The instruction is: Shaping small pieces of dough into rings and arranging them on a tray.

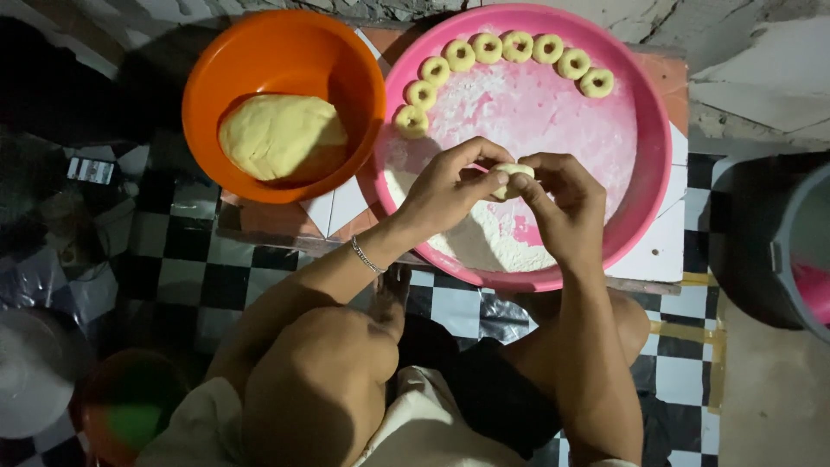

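1. Checkered floor (216, 277) below, pink tray (648, 173) floured.
2. Left hand (445, 190) and right hand (562, 203) pinch a small dough piece (510, 173) above the tray.
3. Dough rings (517, 46) line the tray's far rim; orange bowl (259, 52) with a dough lump (281, 136) sits beside the tray.

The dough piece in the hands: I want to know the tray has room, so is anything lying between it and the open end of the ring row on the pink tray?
Nothing visible does. Both hands, left hand and right hand, hold the dough piece over the pink tray. Between it and the row of dough rings lies only floured tray bottom.
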